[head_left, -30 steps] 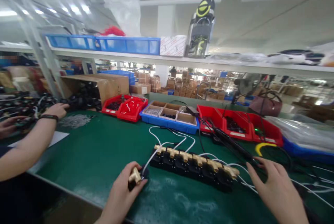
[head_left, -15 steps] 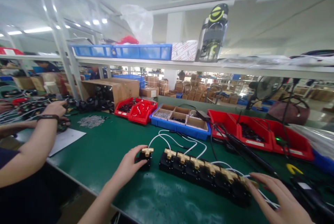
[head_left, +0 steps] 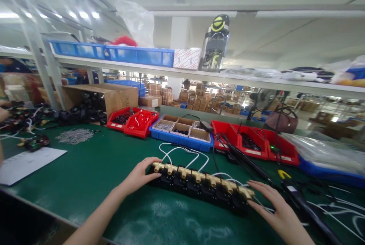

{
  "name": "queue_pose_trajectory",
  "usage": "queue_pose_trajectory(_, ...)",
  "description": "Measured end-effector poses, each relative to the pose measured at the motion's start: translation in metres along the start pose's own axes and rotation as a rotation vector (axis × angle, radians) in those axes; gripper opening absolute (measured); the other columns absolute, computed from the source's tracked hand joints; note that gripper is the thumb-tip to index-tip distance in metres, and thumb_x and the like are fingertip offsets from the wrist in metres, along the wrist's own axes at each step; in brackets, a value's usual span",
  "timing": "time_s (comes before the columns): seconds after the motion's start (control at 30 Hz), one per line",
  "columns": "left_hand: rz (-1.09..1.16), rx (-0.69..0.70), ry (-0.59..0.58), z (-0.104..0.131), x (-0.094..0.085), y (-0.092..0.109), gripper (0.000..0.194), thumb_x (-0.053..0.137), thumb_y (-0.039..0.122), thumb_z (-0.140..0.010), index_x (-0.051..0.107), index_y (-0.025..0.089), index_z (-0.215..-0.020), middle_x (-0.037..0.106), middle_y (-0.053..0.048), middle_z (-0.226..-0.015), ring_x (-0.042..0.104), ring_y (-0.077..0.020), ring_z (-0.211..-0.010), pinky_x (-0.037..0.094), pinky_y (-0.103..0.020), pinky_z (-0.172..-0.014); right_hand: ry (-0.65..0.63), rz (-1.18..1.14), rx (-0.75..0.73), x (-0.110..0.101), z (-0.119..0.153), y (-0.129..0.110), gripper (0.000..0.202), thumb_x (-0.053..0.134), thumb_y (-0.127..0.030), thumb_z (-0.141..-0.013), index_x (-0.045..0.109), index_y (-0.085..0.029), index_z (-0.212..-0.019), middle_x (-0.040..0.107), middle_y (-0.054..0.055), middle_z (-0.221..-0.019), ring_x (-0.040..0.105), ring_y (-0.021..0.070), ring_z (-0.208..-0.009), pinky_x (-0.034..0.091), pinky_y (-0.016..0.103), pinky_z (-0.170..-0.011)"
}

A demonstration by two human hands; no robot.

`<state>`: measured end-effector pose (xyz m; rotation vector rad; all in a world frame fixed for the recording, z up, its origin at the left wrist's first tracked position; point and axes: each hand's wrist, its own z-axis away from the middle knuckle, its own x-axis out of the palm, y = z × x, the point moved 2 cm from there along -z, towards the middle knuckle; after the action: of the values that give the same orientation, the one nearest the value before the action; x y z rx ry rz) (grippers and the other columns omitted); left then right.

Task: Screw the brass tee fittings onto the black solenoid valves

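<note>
Two bare hands bracket a row of black parts with brass fittings [head_left: 199, 186] lined up on the green counter [head_left: 94, 169]. At the row's left end, the left hand [head_left: 139, 176] lies against the first unit, its fingers [head_left: 152, 160] curled loosely over the top of that unit's black body beside the brass fitting, touching rather than gripping. At the right end, the right hand [head_left: 273, 207] rests flat with fingers [head_left: 258, 185] spread and released, fingertips touching the last brass fitting. The units sit side by side, touching, in a line that runs slightly down toward the right. White cables [head_left: 182, 153] loop from behind the row toward a blue compartment tray [head_left: 182, 132] of small parts. Red bins [head_left: 134, 121] stand to the tray's left, more red bins [head_left: 256, 142] to its right. A black tool [head_left: 302, 205] with a dark cord lies just beside the right hand. A white sheet [head_left: 25, 161] lies on the counter's left, near a heap of small metal pieces [head_left: 75, 136]. An open cardboard box [head_left: 114, 94] stands behind the heap. Overhead, a shelf [head_left: 256, 81] carries blue crates [head_left: 114, 53] and a black and yellow appliance [head_left: 215, 43].
</note>
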<state>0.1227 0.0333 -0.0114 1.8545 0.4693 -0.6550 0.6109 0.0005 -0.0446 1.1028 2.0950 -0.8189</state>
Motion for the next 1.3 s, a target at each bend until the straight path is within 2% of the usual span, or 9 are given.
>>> queue_pose_trajectory(0.07, -0.034, 0.063, -0.010, 0.000, 0.000, 0.003, 0.049, 0.075, 0.038, -0.078, 0.061, 0.026, -0.124, 0.059, -0.007, -0.131, 0.050, -0.0299, -0.125, 0.036, -0.046, -0.111, 0.041, 0.081, -0.027, -0.003, 0.000, -0.009, 0.050, 0.052, -0.061, -0.094, 0.066, -0.023, -0.123, 0.067, 0.013, -0.116, 0.068, 0.0309, -0.104, 0.061, 0.050, -0.086)
queue_pose_trajectory(0.17, -0.248, 0.242, -0.019, -0.006, 0.005, 0.012, 0.047, 0.074, 0.037, -0.083, 0.058, 0.027, -0.126, 0.058, -0.006, -0.125, 0.052, -0.0278, -0.118, 0.042, -0.042, -0.102, 0.053, 0.187, -0.094, -0.002, -0.004, -0.023, 0.054, 0.056, -0.057, -0.093, 0.059, -0.022, -0.134, 0.064, 0.015, -0.113, 0.065, 0.0329, -0.100, 0.058, 0.052, -0.083)
queue_pose_trajectory(0.3, -0.606, 0.496, -0.097, -0.025, 0.020, 0.024, 0.046, 0.068, 0.039, -0.091, 0.053, 0.022, -0.131, 0.059, -0.008, -0.113, 0.055, -0.0255, -0.103, 0.046, -0.035, -0.085, -0.060, 0.205, -0.247, 0.014, -0.023, -0.041, 0.049, 0.047, -0.055, -0.099, 0.056, -0.023, -0.135, 0.065, 0.011, -0.107, 0.065, 0.0242, -0.092, 0.057, 0.035, -0.076)
queue_pose_trajectory(0.5, -0.711, 0.592, -0.137, -0.045, 0.029, 0.028, 0.030, 0.065, 0.042, -0.093, 0.060, 0.021, -0.114, 0.061, -0.005, -0.096, 0.054, -0.0233, -0.090, 0.038, -0.032, -0.072, -0.084, 0.216, -0.382, 0.031, -0.048, -0.057, 0.044, 0.041, -0.046, -0.103, 0.059, -0.014, -0.128, 0.066, 0.010, -0.091, 0.064, 0.0245, -0.077, 0.047, 0.033, -0.060)
queue_pose_trajectory(0.73, -0.695, 0.589, -0.142, -0.017, 0.029, 0.034, 0.030, 0.071, 0.040, -0.090, 0.059, 0.021, -0.110, 0.060, -0.002, -0.089, 0.050, -0.0211, -0.082, 0.030, -0.031, -0.065, -0.115, 0.137, -0.443, 0.019, -0.032, -0.070, 0.043, 0.039, -0.044, -0.104, 0.058, -0.013, -0.124, 0.070, 0.009, -0.092, 0.066, 0.0215, -0.075, 0.044, 0.032, -0.059)
queue_pose_trajectory(0.9, -0.590, 0.413, -0.262, -0.008, 0.026, 0.046, 0.027, 0.069, 0.042, -0.091, 0.061, 0.022, -0.108, 0.062, -0.002, -0.094, 0.052, -0.0222, -0.087, 0.033, -0.031, -0.073, -0.239, 0.038, -0.328, 0.009, -0.026, -0.072, 0.049, 0.034, -0.053, -0.104, 0.062, -0.017, -0.122, 0.071, 0.009, -0.095, 0.069, 0.0218, -0.080, 0.046, 0.031, -0.062)
queue_pose_trajectory(1.0, -0.498, 0.272, -0.318, -0.019, 0.023, 0.049, 0.026, 0.070, 0.041, -0.090, 0.064, 0.023, -0.108, 0.064, -0.003, -0.100, 0.054, -0.0243, -0.097, 0.035, -0.031, -0.079, -0.367, -0.043, -0.190, 0.008, -0.040, -0.069, 0.045, 0.043, -0.056, -0.101, 0.066, -0.022, -0.118, 0.070, 0.006, -0.091, 0.068, 0.0214, -0.078, 0.047, 0.030, -0.065)
queue_pose_trajectory(1.13, -0.398, 0.197, -0.347, -0.045, 0.021, 0.043, 0.028, 0.069, 0.044, -0.089, 0.067, 0.024, -0.109, 0.067, -0.003, -0.106, 0.057, -0.0237, -0.103, 0.037, -0.028, -0.083, -0.512, -0.183, -0.020, 0.018, -0.069, -0.060, 0.032, 0.058, -0.048, -0.097, 0.068, -0.023, -0.115, 0.071, 0.003, -0.099, 0.067, 0.0200, -0.089, 0.051, 0.030, -0.077)
queue_pose_trajectory(1.3, -0.284, 0.112, -0.449, -0.080, 0.027, 0.024, 0.036, 0.060, 0.053, -0.089, 0.072, 0.021, -0.100, 0.069, 0.000, -0.087, 0.061, -0.0197, -0.082, 0.037, -0.023, -0.068, -0.634, -0.308, 0.076, 0.042, -0.097, -0.046, 0.035, 0.057, -0.044, -0.099, 0.068, -0.012, -0.091, 0.065, 0.000, -0.080, 0.065, 0.0173, -0.077, 0.055, 0.033, -0.074)
